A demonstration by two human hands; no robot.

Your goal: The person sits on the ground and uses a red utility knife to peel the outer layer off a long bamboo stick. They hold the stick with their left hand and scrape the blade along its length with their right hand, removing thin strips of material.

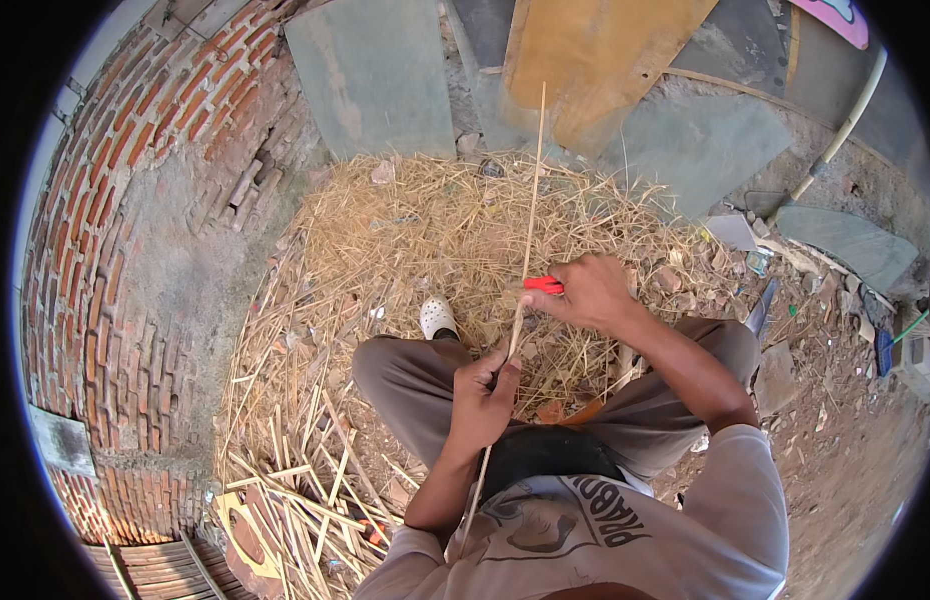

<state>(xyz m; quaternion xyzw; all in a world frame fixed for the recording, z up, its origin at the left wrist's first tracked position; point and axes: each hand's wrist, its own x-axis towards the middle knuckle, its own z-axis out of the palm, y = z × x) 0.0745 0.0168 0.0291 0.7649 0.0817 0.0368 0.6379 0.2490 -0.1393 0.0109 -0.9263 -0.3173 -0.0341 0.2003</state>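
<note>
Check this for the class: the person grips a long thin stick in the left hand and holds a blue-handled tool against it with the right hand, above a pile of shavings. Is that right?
Not quite: the tool's handle is red, not blue, as the head view shows. The rest stands: the left hand grips the long thin stick, the right hand holds the tool against it, above the pile of shavings.

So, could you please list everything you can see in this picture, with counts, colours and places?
bamboo strip: one, pale yellow, long, running from the lap up over the shavings
red-handled tool: one, red, against the strip
shavings pile: one, straw-coloured, on the ground ahead
cut strips: many, pale yellow, lower left
brick wall: one, red, curving along the left
flat slabs: several, grey, at the top
wooden board: one, brown, top
white shoe: one, by the knee
left hand: grips the strip
right hand: holds the tool
</note>
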